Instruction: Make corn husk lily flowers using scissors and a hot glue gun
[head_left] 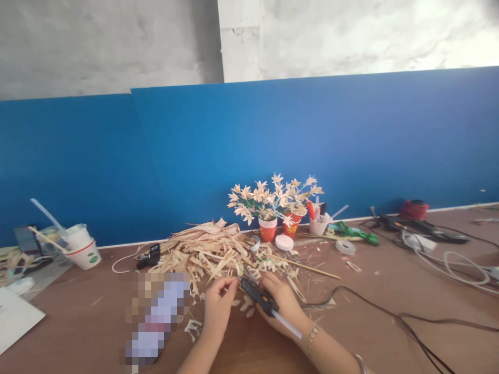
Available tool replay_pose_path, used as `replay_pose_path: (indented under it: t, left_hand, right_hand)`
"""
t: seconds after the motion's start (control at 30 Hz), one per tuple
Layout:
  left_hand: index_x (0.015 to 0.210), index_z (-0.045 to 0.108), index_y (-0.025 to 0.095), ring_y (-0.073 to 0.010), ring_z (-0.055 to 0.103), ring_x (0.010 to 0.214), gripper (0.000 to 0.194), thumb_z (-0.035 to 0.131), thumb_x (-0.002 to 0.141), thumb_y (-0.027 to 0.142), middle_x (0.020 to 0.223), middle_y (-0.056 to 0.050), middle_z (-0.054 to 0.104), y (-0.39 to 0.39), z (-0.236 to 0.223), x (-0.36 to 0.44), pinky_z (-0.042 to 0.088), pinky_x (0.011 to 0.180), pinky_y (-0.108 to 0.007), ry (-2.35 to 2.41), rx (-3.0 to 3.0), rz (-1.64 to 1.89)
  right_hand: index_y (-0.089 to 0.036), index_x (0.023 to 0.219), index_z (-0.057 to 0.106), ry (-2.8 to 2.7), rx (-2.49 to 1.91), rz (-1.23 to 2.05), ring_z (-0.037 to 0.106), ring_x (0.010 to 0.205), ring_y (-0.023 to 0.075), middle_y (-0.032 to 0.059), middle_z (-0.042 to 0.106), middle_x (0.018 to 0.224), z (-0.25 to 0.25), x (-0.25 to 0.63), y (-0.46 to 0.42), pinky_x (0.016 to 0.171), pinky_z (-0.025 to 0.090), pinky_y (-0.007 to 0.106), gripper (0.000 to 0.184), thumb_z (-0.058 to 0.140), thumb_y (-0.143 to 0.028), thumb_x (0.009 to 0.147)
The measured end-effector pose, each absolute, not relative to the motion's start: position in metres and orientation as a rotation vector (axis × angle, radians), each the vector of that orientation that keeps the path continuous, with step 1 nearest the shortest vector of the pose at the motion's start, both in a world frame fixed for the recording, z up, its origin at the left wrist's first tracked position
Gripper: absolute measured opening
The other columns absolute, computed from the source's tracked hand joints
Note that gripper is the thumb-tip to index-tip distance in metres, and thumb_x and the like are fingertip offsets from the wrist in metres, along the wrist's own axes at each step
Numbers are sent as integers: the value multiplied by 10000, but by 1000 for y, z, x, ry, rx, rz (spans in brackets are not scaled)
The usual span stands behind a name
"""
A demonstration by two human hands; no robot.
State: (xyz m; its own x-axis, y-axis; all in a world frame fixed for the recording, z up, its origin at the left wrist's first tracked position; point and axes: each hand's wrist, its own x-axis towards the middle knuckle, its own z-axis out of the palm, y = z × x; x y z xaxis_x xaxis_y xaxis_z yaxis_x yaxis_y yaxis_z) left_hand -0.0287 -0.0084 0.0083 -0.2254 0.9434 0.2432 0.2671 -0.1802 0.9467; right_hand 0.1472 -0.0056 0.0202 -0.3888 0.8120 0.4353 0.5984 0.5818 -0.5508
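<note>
My right hand is wrapped around a black hot glue gun, with a whitish glue stick jutting from its back end. The gun's front end points up and left, close to my left hand. Thumb and fingertips of my left hand are pinched together; what they hold is too small to make out. Small pale petal-shaped pieces lie on the brown table between my hands. Just beyond is a heap of dry, straw-coloured husk strips.
Behind the heap, pale flowers stand in red paper cups. Tape rolls lie nearby. A black cord crosses the right side. A white cup stands left; a blurred-out object lies beside my left arm. A blue partition borders the table.
</note>
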Motion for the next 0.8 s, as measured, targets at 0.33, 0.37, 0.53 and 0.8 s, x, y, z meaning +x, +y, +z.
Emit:
replay_pose_path:
  t: [0.33,0.37,0.53,0.8]
  left_hand:
    - [746,711,159,-183,597,661,283,585,728,412,699,-35,692,-8,8,-29,477,628,-261,1486,1410,1445]
    - [742,712,160,-183,598,660,282,584,728,411,696,-35,693,-8,8,-29,475,632,-261,1489,1414,1451]
    - [747,706,163,-198,606,692,273,575,735,402,732,-42,698,-9,11,-29,474,654,-274,1505,1436,1432]
    - [762,706,178,-214,612,737,257,570,748,397,764,-43,700,-8,10,-34,467,707,-295,1545,1507,1438]
  right_hand:
    - [-206,682,411,-2123,-1114,376,480,633,137,3,480,749,19,147,-4,545,324,216,134,509,-129,633]
    - [-206,681,410,-2124,-1117,372,480,637,138,3,479,747,19,147,-5,548,324,216,130,507,-132,638]
    - [-207,681,407,-2128,-1133,371,481,644,140,5,483,749,20,148,-5,554,322,216,126,499,-133,637]
    - [-204,718,452,-2149,-1205,315,507,632,148,11,541,748,19,150,-4,545,305,218,126,510,-156,617]
